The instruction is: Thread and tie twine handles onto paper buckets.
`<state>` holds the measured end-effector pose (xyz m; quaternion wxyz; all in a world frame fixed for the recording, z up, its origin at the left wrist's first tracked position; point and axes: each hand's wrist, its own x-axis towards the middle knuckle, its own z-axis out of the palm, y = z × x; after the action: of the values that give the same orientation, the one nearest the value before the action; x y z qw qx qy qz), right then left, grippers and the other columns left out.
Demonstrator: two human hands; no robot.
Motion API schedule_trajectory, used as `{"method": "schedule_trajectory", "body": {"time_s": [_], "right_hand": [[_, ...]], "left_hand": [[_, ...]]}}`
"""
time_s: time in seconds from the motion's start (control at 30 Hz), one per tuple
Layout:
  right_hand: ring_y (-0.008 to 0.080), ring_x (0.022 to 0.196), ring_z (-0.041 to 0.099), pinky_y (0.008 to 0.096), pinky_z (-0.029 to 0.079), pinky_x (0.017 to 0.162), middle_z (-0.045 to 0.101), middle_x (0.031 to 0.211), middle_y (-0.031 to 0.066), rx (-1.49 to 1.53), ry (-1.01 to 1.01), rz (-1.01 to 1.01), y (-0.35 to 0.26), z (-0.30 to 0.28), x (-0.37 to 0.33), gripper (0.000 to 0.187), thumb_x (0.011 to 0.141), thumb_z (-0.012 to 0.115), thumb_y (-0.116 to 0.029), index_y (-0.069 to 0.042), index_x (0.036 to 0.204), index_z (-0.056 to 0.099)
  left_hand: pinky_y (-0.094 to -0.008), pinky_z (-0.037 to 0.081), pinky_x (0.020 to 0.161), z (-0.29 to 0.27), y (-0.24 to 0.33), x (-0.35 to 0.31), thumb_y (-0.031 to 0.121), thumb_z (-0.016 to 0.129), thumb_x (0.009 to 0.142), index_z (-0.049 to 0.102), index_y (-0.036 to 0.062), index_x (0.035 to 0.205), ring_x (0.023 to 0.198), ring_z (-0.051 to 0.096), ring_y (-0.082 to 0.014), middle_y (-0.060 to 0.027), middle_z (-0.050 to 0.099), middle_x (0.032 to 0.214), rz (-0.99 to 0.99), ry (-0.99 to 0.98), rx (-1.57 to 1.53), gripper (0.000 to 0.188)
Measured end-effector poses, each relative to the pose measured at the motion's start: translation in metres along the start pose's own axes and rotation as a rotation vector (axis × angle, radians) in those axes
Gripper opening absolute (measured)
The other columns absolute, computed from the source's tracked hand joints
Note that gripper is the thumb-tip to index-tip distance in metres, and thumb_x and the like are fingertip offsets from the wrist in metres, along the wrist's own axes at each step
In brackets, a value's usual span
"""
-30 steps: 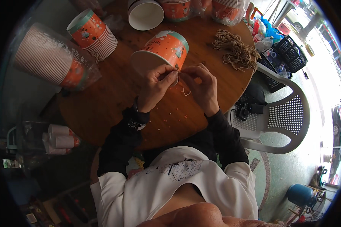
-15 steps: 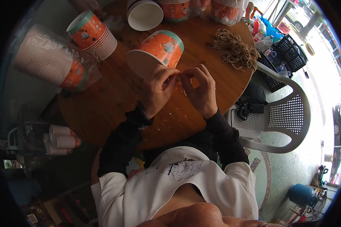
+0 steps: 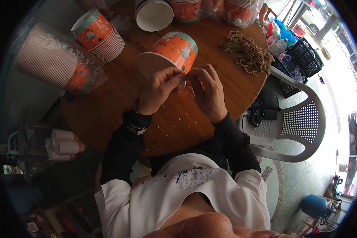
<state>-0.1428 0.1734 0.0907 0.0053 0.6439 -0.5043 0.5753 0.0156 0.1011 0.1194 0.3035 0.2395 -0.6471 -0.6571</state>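
Note:
An orange paper bucket (image 3: 182,50) with a mint band and printed pictures lies tilted on its side on the round wooden table (image 3: 127,95). Just on my side of it, the fingertips of both hands meet by its lower right edge. My left hand (image 3: 159,90) is closed in a pinch, thumb against fingers. Opposite it, my right hand (image 3: 208,93) pinches too, its fingers bent toward the left ones. Whatever sits between the fingertips is too small and covered to make out. Small round paper dots (image 3: 179,119) are scattered on the tabletop below my hands.
A tangled bundle of brown cord (image 3: 248,53) lies at the table's right. Nested paper buckets (image 3: 101,37) and a plastic-wrapped stack (image 3: 47,59) stand at the left. One white-lined bucket (image 3: 154,18) lies at the back. A plastic chair (image 3: 303,123) stands right, holding a black bag (image 3: 265,99).
My left hand has turned and shifted slightly left, its thumb now showing more. The bucket appears a little further right in view. Both hands still pinch at the same spot.

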Motion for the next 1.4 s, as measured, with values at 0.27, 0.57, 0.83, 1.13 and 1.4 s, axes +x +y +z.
{"method": "schedule_trajectory", "body": {"time_s": [0.27, 0.57, 0.83, 1.13, 1.4], "right_hand": [[0.0271, 0.082, 0.065, 0.0337, 0.052, 0.069, 0.058, 0.091, 0.0122, 0.212, -0.002, 0.213, -0.004, 0.005, 0.000, 0.009, 0.086, 0.064, 0.000, 0.000, 0.094, 0.061], [0.0220, 0.077, 0.063, 0.0315, 0.051, 0.068, 0.060, 0.087, 0.0093, 0.071, 0.040, 0.155, -0.012, 0.006, -0.001, 0.013, 0.081, 0.069, 0.002, -0.001, 0.091, 0.063], [0.0228, 0.079, 0.064, 0.0322, 0.052, 0.069, 0.060, 0.089, 0.0095, -0.010, 0.047, 0.136, -0.011, 0.006, 0.000, 0.014, 0.080, 0.069, 0.001, -0.002, 0.091, 0.063], [0.0271, 0.081, 0.064, 0.0340, 0.053, 0.069, 0.060, 0.092, 0.0111, 0.166, -0.039, 0.218, -0.008, 0.005, 0.000, 0.012, 0.083, 0.067, -0.003, -0.003, 0.095, 0.064], [0.0266, 0.080, 0.064, 0.0333, 0.052, 0.070, 0.062, 0.092, 0.0108, 0.287, 0.046, 0.174, -0.008, 0.002, -0.001, 0.017, 0.082, 0.070, -0.003, -0.003, 0.098, 0.065]], "left_hand": [[-0.0208, 0.042, 0.069, 0.000, -0.007, 0.001, 0.022, 0.059, 0.099, 0.064, 0.0040, 0.099, 0.072, 0.051, -0.0044, 0.0024, 0.060, 0.080, -0.128, -0.009, -0.256, 0.019], [-0.0232, 0.046, 0.068, 0.011, -0.013, 0.002, 0.015, 0.067, 0.093, 0.066, 0.0039, 0.095, 0.073, 0.052, -0.0057, 0.0019, 0.060, 0.080, 0.160, 0.193, -0.073, 0.011], [-0.0197, 0.042, 0.067, 0.008, -0.021, -0.004, 0.015, 0.063, 0.096, 0.065, 0.0026, 0.100, 0.073, 0.053, -0.0051, 0.0021, 0.060, 0.083, 0.187, 0.228, 0.121, 0.013], [-0.0201, 0.042, 0.068, -0.005, -0.008, -0.004, 0.020, 0.063, 0.096, 0.067, 0.0046, 0.099, 0.073, 0.053, -0.0048, 0.0033, 0.060, 0.080, -0.193, 0.067, -0.298, 0.016], [-0.0220, 0.044, 0.071, -0.001, -0.015, -0.001, 0.018, 0.060, 0.098, 0.067, 0.0041, 0.098, 0.073, 0.055, -0.0069, 0.0005, 0.063, 0.082, -0.128, 0.042, -0.513, 0.016]]}}
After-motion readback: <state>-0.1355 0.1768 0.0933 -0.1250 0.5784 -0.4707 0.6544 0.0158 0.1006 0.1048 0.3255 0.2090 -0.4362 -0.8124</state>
